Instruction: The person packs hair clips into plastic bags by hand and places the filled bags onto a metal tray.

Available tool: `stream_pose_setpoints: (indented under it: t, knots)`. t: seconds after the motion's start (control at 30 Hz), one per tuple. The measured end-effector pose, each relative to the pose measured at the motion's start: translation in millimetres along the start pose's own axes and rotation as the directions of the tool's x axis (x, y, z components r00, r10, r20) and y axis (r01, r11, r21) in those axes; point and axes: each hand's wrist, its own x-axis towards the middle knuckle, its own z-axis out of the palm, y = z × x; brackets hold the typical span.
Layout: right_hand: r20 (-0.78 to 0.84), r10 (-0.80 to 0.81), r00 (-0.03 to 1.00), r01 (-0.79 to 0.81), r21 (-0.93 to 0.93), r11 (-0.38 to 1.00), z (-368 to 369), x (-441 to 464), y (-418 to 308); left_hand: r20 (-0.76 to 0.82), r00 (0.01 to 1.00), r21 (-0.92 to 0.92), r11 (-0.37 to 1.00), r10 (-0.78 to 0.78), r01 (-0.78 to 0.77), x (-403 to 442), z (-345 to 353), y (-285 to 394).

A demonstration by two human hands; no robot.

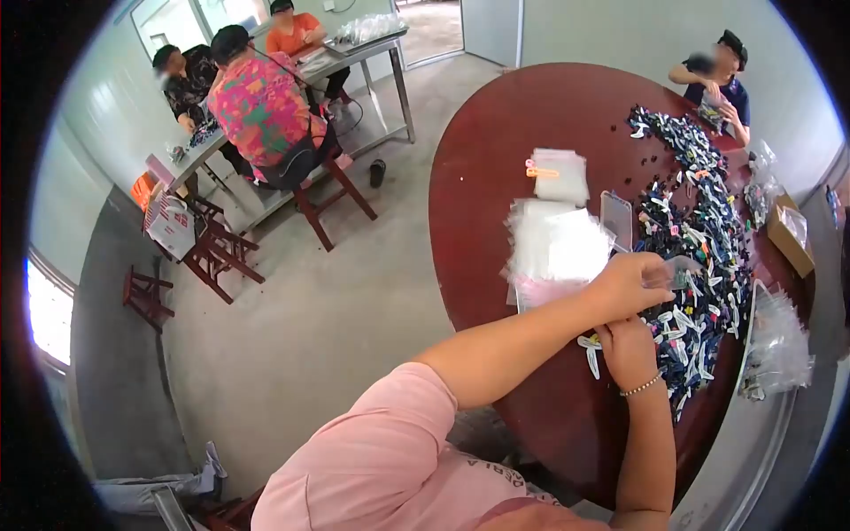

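The person's left hand (642,281) is closed on the edge of a small clear bag (685,271), which sits at two o'clock of its knuckles, above the heaped clips. Just below, at six o'clock, is the right hand (627,350), a beaded bracelet (641,387) around its wrist; its fingers are partly covered by the left, so I cannot tell whether it grasps anything. The pile of hair clips (704,232), mostly dark and white with bright bits among them, spreads over the reddish-brown surface (496,150) from twelve round to five o'clock of the hands. At seven o'clock a white clip (592,356) lies near the pile's edge. At ten o'clock is a broad stack of clear bags (558,248); at eleven, a smaller stack (564,181) with an orange clip (544,173) on it. A cardboard box (791,239) stands at two o'clock, and a bundle of plastic bags (779,345) lies between three and four. Near one o'clock, across the surface, a co-worker (733,97) holds a packet in both hands.
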Motion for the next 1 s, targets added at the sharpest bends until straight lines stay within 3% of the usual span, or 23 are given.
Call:
stream_pose_setpoints:
  t: [0.17, 0.23, 0.3, 0.37, 0.43, 0.5, 0.63, 0.73, 0.83, 1.0]
  knots:
    - [-0.086, -0.013, 0.996, 0.016, 0.031, 0.999, -2, -3, 0, -0.031, 0.998, 0.034, 0.998, 0.063, -0.062, 2, -1, -7]
    - [-0.24, -0.103, 0.965, 0.11, 0.015, 0.994, -6, -6, 4, -0.03, 0.998, -0.009, 0.998, 0.061, -0.062, 6, -1, -12]
    - [-0.297, -0.063, 0.953, 0.075, 0.028, 0.997, -22, -12, 9, -0.008, 0.999, 0.099, 0.994, 0.042, -0.041, 5, -6, -1]
    - [-0.347, 0.061, 0.936, -0.022, 0.114, 0.993, -48, -17, 4, 0.01, 0.999, -0.101, 0.994, -0.048, 0.049, 4, -2, -5]
    - [-0.415, 0.178, 0.892, -0.082, 0.238, 0.968, -73, -21, -3, 0.04, 0.995, -0.118, 0.989, -0.086, 0.09, 0, 0, 0]
    - [-0.495, 0.159, 0.854, -0.058, 0.214, 0.975, -93, -25, -5, 0.143, 0.981, -0.13, 0.98, -0.13, 0.149, -5, 3, 10]
    - [-0.519, 0.165, 0.839, -0.051, 0.227, 0.972, -105, -30, 1, 0.322, 0.931, -0.028, 0.981, -0.171, 0.19, -9, 12, 8]
    - [-0.474, -0.06, 0.879, 0.05, -0.033, 0.998, -97, -32, 15, 0.371, 0.911, -0.017, 0.98, -0.179, 0.199, -17, 22, 18]
    - [-0.451, -0.081, 0.889, 0.066, -0.049, 0.997, -95, -32, 12, 0.408, 0.9, -0.053, 0.98, -0.154, 0.191, -21, 25, 21]
    - [-0.478, -0.063, 0.876, 0.059, -0.023, 0.998, -91, -32, 19, 0.432, 0.867, -0.09, 0.945, -0.248, 0.316, -17, 23, 13]
